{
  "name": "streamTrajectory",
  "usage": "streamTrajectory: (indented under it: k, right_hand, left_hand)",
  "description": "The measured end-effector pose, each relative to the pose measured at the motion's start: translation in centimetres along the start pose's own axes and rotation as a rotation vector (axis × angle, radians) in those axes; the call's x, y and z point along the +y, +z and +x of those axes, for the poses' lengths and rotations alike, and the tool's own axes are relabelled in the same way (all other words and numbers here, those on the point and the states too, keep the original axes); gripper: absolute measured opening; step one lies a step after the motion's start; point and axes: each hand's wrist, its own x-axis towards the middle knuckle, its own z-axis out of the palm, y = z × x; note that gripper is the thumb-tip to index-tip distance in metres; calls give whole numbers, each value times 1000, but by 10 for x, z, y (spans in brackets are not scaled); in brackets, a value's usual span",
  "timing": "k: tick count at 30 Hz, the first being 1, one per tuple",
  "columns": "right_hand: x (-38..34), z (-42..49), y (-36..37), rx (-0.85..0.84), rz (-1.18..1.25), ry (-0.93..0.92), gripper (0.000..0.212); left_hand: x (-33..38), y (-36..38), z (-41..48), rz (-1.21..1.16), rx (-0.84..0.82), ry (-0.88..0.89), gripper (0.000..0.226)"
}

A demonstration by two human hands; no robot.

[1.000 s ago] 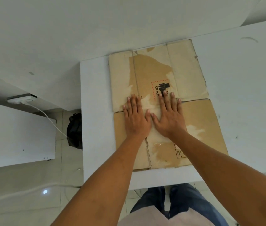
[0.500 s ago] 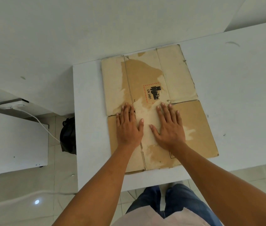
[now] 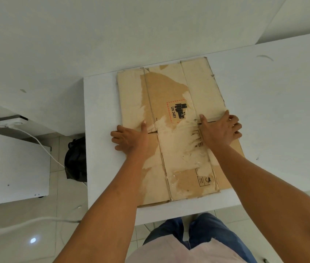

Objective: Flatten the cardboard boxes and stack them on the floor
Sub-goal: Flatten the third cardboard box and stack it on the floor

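cardboard box [image 3: 171, 88] flattened, lying flat on white table [image 3: 273, 103], toward its 9 o'clock end. Left hand [image 3: 131, 138] grips the box's 9 o'clock edge, thumb on top, fingers [image 3: 115, 134] curled over the edge. Right hand [image 3: 219, 130] grips the 3 o'clock edge at the flap seam, thumb on top, fingers curled round. UN 3481 label [image 3: 177, 111] faces up. Black bag [image 3: 75, 160] on floor, 9 o'clock of table.
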Motion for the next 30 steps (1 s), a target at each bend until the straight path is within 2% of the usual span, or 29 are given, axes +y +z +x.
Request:
streamTrajectory:
  k: [2, 5, 10, 15, 22, 30]
  right_hand:
    - [1, 7, -6, -43, -23, 28, 98]
    - [8, 19, -17, -125, 71, 56, 94]
    - [25, 17, -28, -185, 200, -45, 83]
    - [47, 13, -37, -232, 301, 12, 75]
    - [102, 9, -68, -103, 436, 118, 78]
    - [197, 34, -147, 64, 547, 171, 65]
  left_hand:
    - [-1, -7, 6, -44, -43, -6, 93]
    - [-5, -14, 14, -65, -76, 35, 89]
    - [-17, -19, 17, -58, -47, 123, 80]
    - [-17, -25, 8, -80, -23, 124, 72]
    - [16, -26, -35, -183, 1, 304, 73]
    - [105, -5, -135, -218, 18, 523, 67]
